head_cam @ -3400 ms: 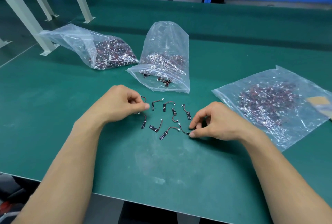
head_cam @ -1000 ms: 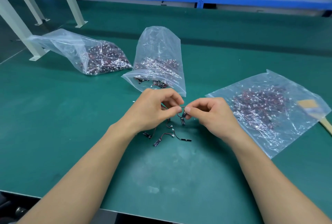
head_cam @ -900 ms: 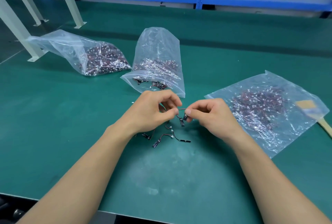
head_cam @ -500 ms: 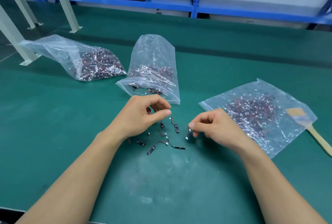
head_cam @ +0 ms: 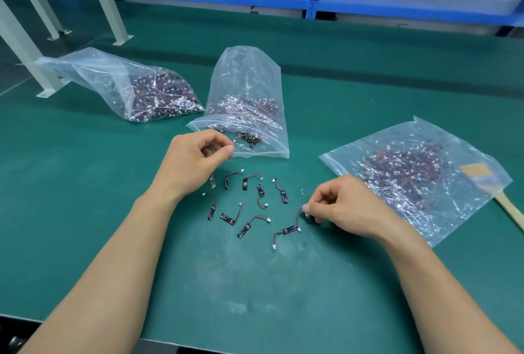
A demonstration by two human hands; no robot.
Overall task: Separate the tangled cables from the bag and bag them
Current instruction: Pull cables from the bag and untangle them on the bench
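Several short cables (head_cam: 249,203) with black tabs and white plugs lie spread apart on the green mat between my hands. My right hand (head_cam: 343,206) is low at the right end of the spread and pinches one small cable (head_cam: 307,217) against the mat with thumb and fingertips. My left hand (head_cam: 192,160) hovers at the far left of the spread with fingers curled; nothing shows in it. Just beyond it lies the middle clear bag (head_cam: 249,92), its open mouth toward me with tangled cables inside.
A fuller bag of cables (head_cam: 113,81) lies far left beside white frame legs (head_cam: 25,50). A flat bag of cables (head_cam: 465,160) lies right, a wooden-handled brush (head_cam: 507,206) against its edge. Blue shelving (head_cam: 312,4) runs along the back. The mat's front edge is near me.
My hands came apart. My right hand lowered its cable to the mat at the right of the spread. My left hand drew back toward the middle bag's mouth.
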